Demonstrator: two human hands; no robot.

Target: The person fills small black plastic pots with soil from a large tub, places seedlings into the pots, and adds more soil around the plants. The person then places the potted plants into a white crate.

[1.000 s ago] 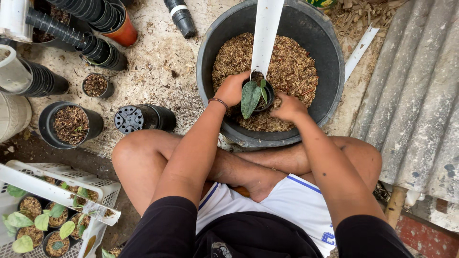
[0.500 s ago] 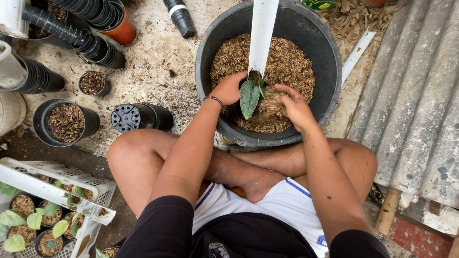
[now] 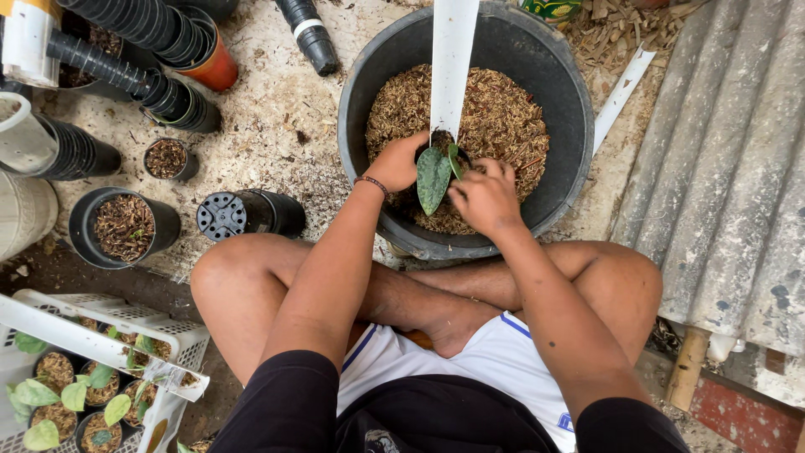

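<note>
Small black pot [image 3: 443, 144] with green-leaved seedling [image 3: 433, 178]: inside large black tub [image 3: 570, 126], near its front rim, on brown bark mix [image 3: 503, 117]. Left hand [image 3: 396, 161]: grip closed around the pot's left side. Right hand [image 3: 485, 197]: fingers curled at the pot's right edge; firmness of grip cannot be told. White strip [image 3: 453, 59] upright behind pot. Open mix remains toward the tub's far rim.

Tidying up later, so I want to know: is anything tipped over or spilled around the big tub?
Yes. A black pot lies on its side left of the tub, base showing, and potting mix is scattered over the ground. Both hands, left and right, are at the small plant.
</note>
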